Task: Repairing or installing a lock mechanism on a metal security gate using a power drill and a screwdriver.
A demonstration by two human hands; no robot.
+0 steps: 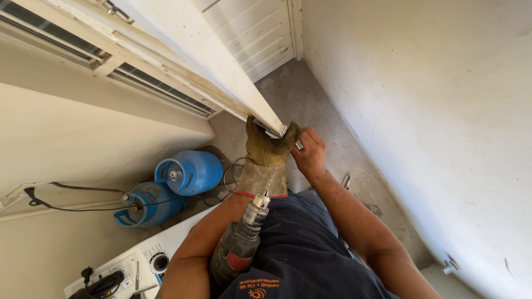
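Drill [239, 249] lay nearest, tucked between the person's left arm and dark shirt, its chuck pointing up toward the glove cuff. Above it, the left hand [267, 148], in a worn leather glove, was clamped around the lower end of a white door edge [221, 66]. The bare right hand [310, 154] was closed narrowly, pinching a small metal fitting [299, 145] just beside that corner. Farther down, two blue gas cylinders [172, 185] stood on the concrete floor [310, 99] by the wall.
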